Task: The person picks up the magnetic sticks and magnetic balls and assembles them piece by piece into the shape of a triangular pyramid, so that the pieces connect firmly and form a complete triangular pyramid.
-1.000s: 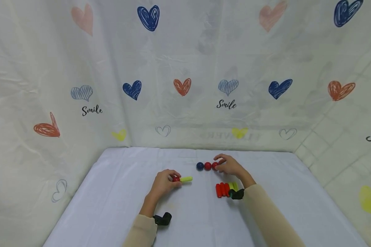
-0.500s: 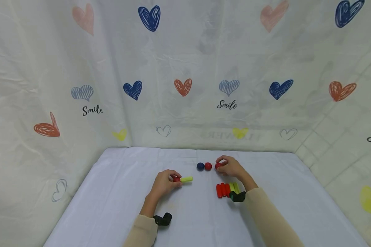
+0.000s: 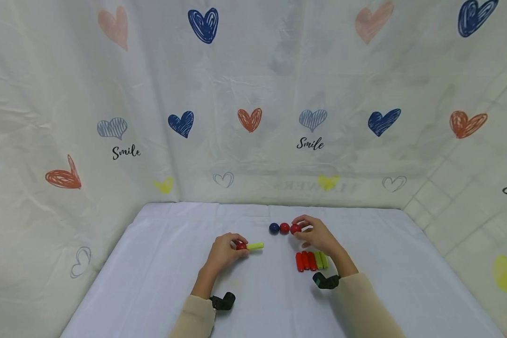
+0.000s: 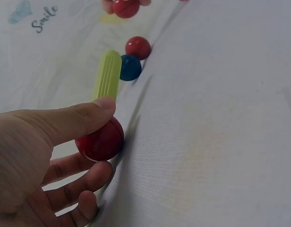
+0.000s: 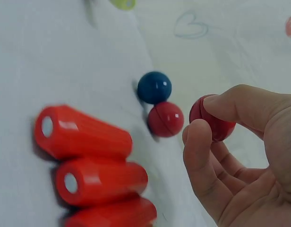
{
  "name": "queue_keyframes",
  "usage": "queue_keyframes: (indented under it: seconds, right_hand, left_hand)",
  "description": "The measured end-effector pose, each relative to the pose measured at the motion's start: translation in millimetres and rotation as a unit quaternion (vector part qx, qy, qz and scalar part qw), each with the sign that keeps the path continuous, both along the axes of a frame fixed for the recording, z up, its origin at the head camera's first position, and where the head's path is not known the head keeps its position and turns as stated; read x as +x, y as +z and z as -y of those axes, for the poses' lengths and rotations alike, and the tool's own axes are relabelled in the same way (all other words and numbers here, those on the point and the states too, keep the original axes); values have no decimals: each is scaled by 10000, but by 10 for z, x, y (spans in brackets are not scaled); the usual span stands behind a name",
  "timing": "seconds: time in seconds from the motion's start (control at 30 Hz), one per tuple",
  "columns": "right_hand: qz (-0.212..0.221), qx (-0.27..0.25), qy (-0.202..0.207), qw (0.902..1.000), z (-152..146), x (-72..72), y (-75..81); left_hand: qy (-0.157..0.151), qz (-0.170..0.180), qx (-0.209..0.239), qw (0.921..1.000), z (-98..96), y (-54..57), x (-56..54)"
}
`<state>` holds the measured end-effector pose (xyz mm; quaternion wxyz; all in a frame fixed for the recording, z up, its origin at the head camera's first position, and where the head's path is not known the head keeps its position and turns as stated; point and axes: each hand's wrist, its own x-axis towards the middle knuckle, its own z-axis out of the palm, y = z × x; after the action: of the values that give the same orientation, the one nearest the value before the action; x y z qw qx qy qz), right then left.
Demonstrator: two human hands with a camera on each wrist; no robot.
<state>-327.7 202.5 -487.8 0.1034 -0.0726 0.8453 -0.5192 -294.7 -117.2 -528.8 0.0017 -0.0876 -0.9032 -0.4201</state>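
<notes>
My left hand (image 3: 223, 256) grips a red ball (image 4: 103, 142) between thumb and curled fingers. A ribbed yellow-green rod (image 4: 107, 78) sticks out from that ball, its near end partly behind the thumb. With thumb and finger, my right hand (image 3: 322, 238) pinches another red ball (image 5: 222, 125) near the back of the table. Just left of it, a dark blue ball (image 5: 155, 88) and a red ball (image 5: 165, 119) touch each other on the cloth. The pinched ball is a small gap away from them in the right wrist view.
Below my right hand lie several rods side by side: red rods (image 3: 306, 261) with silvery ends, then yellow-green rods (image 3: 320, 259). White cloth (image 3: 262, 300) covers the table. A heart-printed curtain (image 3: 279, 155) rises along the back edge.
My right hand has drawn the end red ball off the row to the right, then shifted slightly back left. Its wrist has come nearer, uncovering the yellow-green rods. My left hand stays still.
</notes>
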Motion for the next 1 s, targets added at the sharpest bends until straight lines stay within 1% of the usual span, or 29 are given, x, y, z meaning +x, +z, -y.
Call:
queue_keyframes:
  seconds: [0.17,0.33,0.5,0.8,1.0]
  right_hand:
    - [45,-24,20,10000,127,105,-15]
    - [96,-218,164,9996,261,177,-66]
    - [12,-396,359,9986,371,214,-130]
    - [-62,-358,520,9980,569,260,-178]
    - [-173,-286,636,9974,666,276,-214]
  left_hand:
    - [10,-13,15,10000,-7,0,8]
    - [19,-38,1,10000,-11,-6,14]
    - [8,-72,20,10000,-9,-12,5]
    - [62,49,17,10000,-9,-11,-2]
    - [33,-24,16,10000,-6,-15,1]
